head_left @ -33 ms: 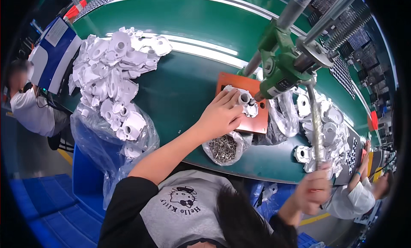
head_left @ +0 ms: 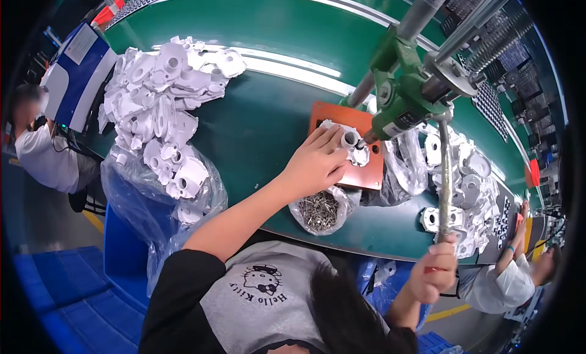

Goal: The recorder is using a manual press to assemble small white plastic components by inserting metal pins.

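My left hand rests its fingers on a white plastic part that sits on an orange fixture plate on the green table. The nose of a green hand press is right over that part. My right hand is closed around the lower end of the press's long metal lever, near the table's front edge. A clear bag of small metal screws lies just below my left wrist.
A big heap of white plastic parts spills from a clear bag at the left, and another heap lies at the right. Blue crates stand on the floor. One person sits at the left, another at the right.
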### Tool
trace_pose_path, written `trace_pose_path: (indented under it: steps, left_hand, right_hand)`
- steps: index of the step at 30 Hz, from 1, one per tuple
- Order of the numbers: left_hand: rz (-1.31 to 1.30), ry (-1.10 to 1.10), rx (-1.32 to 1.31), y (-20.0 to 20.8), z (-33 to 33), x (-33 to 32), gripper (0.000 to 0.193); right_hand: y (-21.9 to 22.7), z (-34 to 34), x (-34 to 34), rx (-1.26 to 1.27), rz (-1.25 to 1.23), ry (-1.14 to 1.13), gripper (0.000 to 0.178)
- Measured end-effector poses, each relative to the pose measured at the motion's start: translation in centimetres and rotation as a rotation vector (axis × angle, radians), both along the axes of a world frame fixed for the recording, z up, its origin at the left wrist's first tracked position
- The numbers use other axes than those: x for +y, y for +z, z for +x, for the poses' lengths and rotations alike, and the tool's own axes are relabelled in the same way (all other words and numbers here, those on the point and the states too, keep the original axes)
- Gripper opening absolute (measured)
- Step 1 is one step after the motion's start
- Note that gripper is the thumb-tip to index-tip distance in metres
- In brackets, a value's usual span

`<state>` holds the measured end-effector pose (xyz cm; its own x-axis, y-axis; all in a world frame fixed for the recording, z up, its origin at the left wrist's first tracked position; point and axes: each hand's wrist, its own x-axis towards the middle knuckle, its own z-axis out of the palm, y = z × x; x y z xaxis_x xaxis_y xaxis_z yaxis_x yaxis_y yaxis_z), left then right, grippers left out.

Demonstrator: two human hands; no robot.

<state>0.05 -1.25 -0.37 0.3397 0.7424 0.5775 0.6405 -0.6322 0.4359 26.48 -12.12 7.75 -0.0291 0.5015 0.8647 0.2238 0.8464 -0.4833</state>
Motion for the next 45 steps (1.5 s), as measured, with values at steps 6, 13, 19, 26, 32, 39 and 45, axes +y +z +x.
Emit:
trace_pose_path:
  steps: [6, 13, 19, 26, 32, 39, 45]
  left_hand:
    - [-0.033, -0.004, 0.03, -0.4, 0.1, 0.5, 0.023]
    - [-0.026, -0.015, 0.013, -0.6, 0.1, 0.0, 0.023]
    - [-0.174, 0.038, -0.082, 0.0, -0.4, -0.4, 0.054]
    - [-0.076, 0.036, 0.14, -0.4, 0.1, 3.9, 0.044]
    - [-0.167, -0.069, 0.306, 6.3, 0.1, 4.9, 0.039]
    - [-0.311, 0.328, 0.045, 4.8, -4.9, 10.2, 0.05]
    - [-0.374, 0.216, -0.18, 5.2, -7.3, 8.7, 0.073]
  right_hand:
    - [2.6, 0.7, 1.7, -0.203, 0.014, 0.061, 0.034]
    - [1.1, 0.2, 0.5, -0.013, -0.039, 0.069, 0.032]
    - [1.0, 0.2, 1.3, -0.043, 0.015, 0.107, 0.03]
    - [14.1, -4.9, 15.9, 0.235, 0.005, -0.019, 0.037]
    - [7.7, -2.9, 22.7, 0.239, -0.616, 0.111, 0.035]
    - [-2.8, 4.3, 5.7, -0.029, -0.693, -0.455, 0.035]
    - [-10.9, 8.7, 1.8, -0.61, -0.678, -0.976, 0.042]
